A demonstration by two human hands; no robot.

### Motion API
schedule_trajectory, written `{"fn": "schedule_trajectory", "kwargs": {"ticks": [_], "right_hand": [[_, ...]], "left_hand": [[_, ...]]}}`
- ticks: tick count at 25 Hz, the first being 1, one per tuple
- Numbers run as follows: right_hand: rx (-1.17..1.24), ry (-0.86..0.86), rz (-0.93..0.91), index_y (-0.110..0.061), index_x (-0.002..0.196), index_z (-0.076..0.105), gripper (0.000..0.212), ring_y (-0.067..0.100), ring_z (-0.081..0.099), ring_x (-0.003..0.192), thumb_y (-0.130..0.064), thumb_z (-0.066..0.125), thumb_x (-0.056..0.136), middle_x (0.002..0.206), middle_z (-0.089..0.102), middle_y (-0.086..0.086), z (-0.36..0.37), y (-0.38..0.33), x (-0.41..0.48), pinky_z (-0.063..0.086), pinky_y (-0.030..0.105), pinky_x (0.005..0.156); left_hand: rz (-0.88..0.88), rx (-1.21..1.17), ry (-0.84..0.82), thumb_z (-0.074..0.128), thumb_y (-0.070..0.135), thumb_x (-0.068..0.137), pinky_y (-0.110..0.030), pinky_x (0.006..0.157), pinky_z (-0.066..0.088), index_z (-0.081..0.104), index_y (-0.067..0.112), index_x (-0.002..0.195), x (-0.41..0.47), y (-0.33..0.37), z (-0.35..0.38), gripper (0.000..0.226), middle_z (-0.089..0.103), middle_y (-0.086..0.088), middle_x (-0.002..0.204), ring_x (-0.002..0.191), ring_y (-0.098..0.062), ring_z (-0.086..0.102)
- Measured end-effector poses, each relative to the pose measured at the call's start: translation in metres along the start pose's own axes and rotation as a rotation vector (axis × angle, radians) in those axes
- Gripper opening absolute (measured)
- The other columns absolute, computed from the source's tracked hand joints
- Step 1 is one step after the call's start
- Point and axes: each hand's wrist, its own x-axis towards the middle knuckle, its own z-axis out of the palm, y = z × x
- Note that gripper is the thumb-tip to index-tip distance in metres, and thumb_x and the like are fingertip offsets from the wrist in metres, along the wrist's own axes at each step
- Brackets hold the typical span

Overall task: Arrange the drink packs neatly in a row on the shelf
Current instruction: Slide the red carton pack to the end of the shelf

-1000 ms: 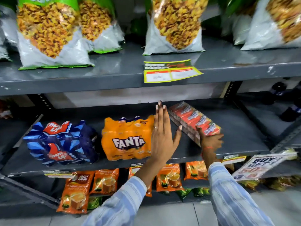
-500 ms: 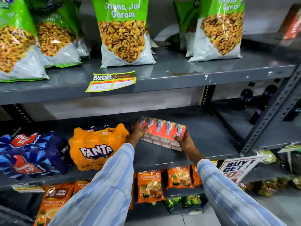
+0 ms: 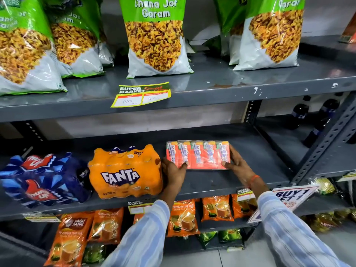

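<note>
Spanning the view, the grey metal middle shelf [image 3: 260,157] carried three drink packs in a row: a blue shrink-wrapped Thums Up pack [image 3: 41,180] at the left, an orange shrink-wrapped Fanta bottle pack [image 3: 125,172] beside it, then a flat red-orange pack of juice cartons [image 3: 198,154]. The left hand [image 3: 174,173] and right hand [image 3: 238,167] clasped that carton pack by its two ends.

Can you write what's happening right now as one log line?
step: placing | left hand + right hand: holding red juice-carton pack | spot: middle shelf, right of Fanta pack
</note>
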Motion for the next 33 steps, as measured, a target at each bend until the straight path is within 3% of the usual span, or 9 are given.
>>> {"fn": "schedule_trajectory", "kwargs": {"ticks": [6,10,14,16,19,23,26,28,33], "right_hand": [[0.011,0.163,-0.16,-0.007,0.134,0.031,0.064,0.012,0.048,0.114,0.017,0.057,0.081,0.131,0.042,0.001,0.005,0.009,-0.018,0.053,0.013,0.075],[0.062,0.223,-0.088,-0.016,0.104,0.035,0.049,0.021,0.049,0.11,0.021,0.055,0.079,0.113,0.05,0.007,0.01,0.014,-0.029,0.051,0.022,0.082],[0.217,0.3,-0.023,-0.015,0.11,0.044,0.017,0.028,0.051,0.116,-0.005,0.043,0.095,0.124,0.05,0.015,0.015,0.003,-0.025,0.045,0.03,0.09],[0.35,0.292,0.058,-0.017,0.119,0.05,0.027,0.023,0.059,0.108,-0.027,0.035,0.098,0.114,0.06,0.009,0.017,-0.007,-0.022,0.046,0.032,0.087],[0.305,0.261,0.178,-0.021,0.102,0.064,0.048,0.01,0.069,0.086,-0.056,0.033,0.092,0.096,0.07,-0.001,0.014,-0.014,-0.022,0.049,0.028,0.077],[0.011,0.426,0.186,-0.01,0.108,0.063,0.053,0.029,0.058,0.11,-0.055,0.04,0.091,0.12,0.061,0.016,0.012,0.007,-0.034,0.044,0.044,0.1],[-0.002,0.516,0.112,-0.006,0.071,0.061,0.05,0.023,0.06,0.08,-0.05,0.046,0.091,0.084,0.066,0.012,0.026,0.016,-0.053,0.048,0.04,0.079],[0.02,0.562,0.087,0.008,0.071,0.061,0.062,0.028,0.061,0.069,-0.048,0.046,0.091,0.072,0.068,0.018,0.035,0.021,-0.06,0.05,0.04,0.073],[0.336,0.522,0.106,-0.018,0.058,0.076,0.052,0.008,0.069,0.055,-0.028,0.042,0.096,0.057,0.074,-0.003,0.064,0.029,-0.072,0.053,0.021,0.05]], "left_hand": [[0.046,0.066,-0.02,0.075,0.011,0.076,-0.044,0.115,0.027,0.007,-0.005,0.145,-0.039,-0.013,-0.002,0.098,0.031,-0.026,0.148,0.138,-0.037,0.031],[-0.006,0.167,-0.147,0.069,0.018,0.083,-0.037,0.118,0.018,-0.007,-0.005,0.146,-0.056,-0.019,-0.01,0.101,0.013,-0.023,0.157,0.145,-0.035,0.017],[-0.012,0.161,-0.321,0.064,0.024,0.087,-0.037,0.12,0.008,-0.017,0.005,0.146,-0.085,-0.018,0.004,0.101,-0.02,-0.016,0.158,0.147,-0.03,-0.009],[-0.012,0.061,-0.449,0.066,0.033,0.084,-0.042,0.12,0.005,-0.018,0.014,0.147,-0.101,-0.01,0.023,0.106,-0.023,-0.008,0.158,0.147,-0.027,-0.013],[-0.082,-0.067,-0.458,0.069,0.043,0.079,-0.046,0.121,0.007,-0.014,0.019,0.148,-0.102,0.002,0.035,0.111,-0.018,-0.005,0.159,0.148,-0.027,-0.007],[-0.127,-0.152,-0.454,0.067,0.051,0.072,-0.044,0.12,0.018,0.004,0.017,0.15,-0.07,0.005,0.019,0.106,0.009,-0.007,0.161,0.146,-0.027,0.017],[-0.116,-0.085,-0.478,0.06,0.038,0.087,-0.041,0.118,0.028,0.023,0.013,0.148,-0.052,0.016,0.019,0.075,0.032,-0.012,0.154,0.139,-0.027,0.035],[-0.065,-0.048,-0.379,0.06,0.04,0.087,-0.041,0.112,0.037,0.038,0.012,0.141,-0.068,0.016,0.03,0.065,0.045,-0.018,0.143,0.129,-0.029,0.047],[0.088,-0.067,-0.136,0.082,0.047,0.062,-0.038,0.106,0.039,0.024,0.011,0.144,-0.116,-0.008,0.042,0.107,0.04,-0.011,0.137,0.125,-0.023,0.043]]}}
